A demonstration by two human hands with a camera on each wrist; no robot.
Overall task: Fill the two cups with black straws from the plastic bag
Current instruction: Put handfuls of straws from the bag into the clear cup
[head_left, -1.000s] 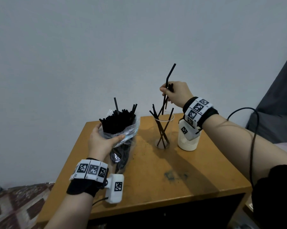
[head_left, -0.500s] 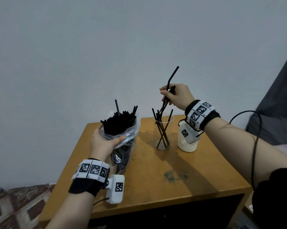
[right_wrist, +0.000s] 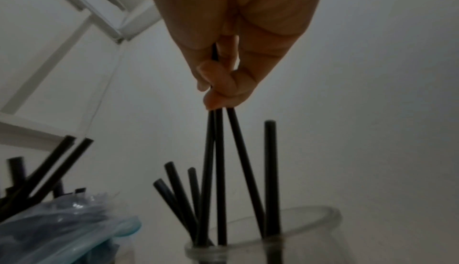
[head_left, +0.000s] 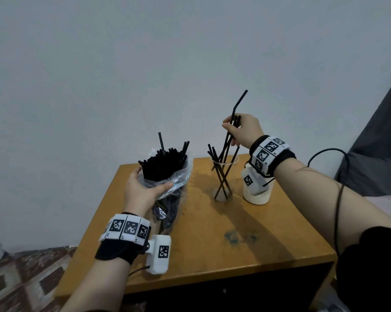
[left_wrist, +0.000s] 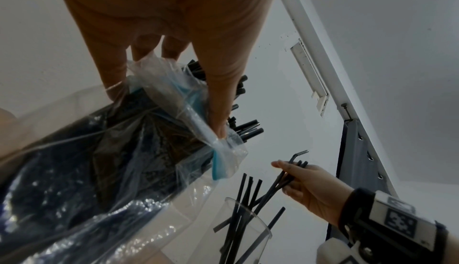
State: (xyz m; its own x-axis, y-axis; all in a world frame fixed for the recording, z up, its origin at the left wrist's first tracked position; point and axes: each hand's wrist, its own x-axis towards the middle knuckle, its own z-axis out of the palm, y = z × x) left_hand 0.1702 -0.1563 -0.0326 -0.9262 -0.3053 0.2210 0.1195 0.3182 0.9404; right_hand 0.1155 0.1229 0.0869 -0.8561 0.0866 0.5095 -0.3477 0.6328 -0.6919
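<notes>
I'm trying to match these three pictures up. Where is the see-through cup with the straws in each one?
Head view: the clear cup stands at the table's back, centre-right.
Left wrist view: bottom centre-right, the clear cup shows its rim.
Right wrist view: bottom edge, right of centre, the clear cup.
Shared landmark: the right hand pinching held straws above the cup, in all three.

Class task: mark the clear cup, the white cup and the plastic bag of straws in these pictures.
clear cup [head_left: 224, 176]: head view, its transparent side wall.
white cup [head_left: 256, 198]: head view, lower front wall.
plastic bag [head_left: 177, 176]: head view, crumpled upper edge.
</notes>
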